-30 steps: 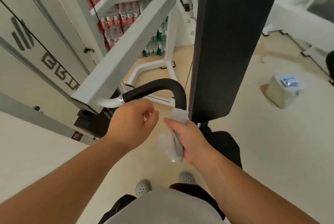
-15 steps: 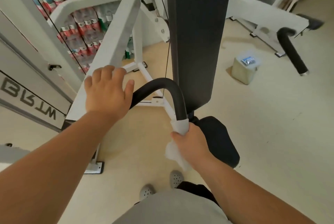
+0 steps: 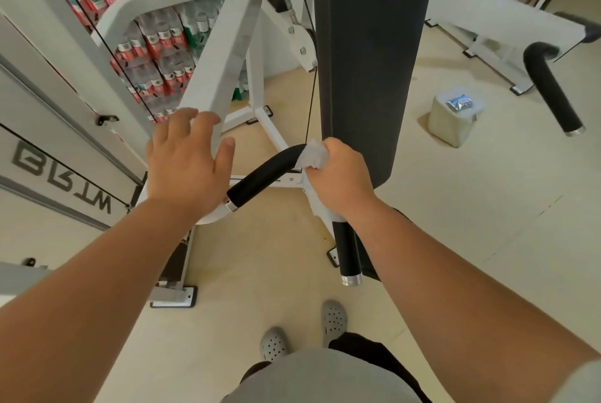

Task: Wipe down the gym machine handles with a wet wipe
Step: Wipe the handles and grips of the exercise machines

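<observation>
A curved black foam handle [image 3: 263,176] hangs off the white machine arm [image 3: 224,54]. My right hand [image 3: 338,178] is shut on a white wet wipe [image 3: 314,155], wrapped around the bend of the handle. Below the hand the handle's lower black end with a chrome cap [image 3: 347,256] sticks out. My left hand [image 3: 185,165] rests flat, fingers apart, on the end of the white arm just left of the handle. A second black handle [image 3: 553,90] hangs at the far right.
A tall black back pad [image 3: 364,44] stands right behind the handle. A pale tub with a blue wipe packet [image 3: 455,114] sits on the floor at right. Stacked water bottles [image 3: 153,41] stand behind glass at left. My grey clogs [image 3: 302,331] are below.
My right hand has slid the wipe up the handle from its lower part to the bend. My left hand stays on the white arm. The view has tilted down.
</observation>
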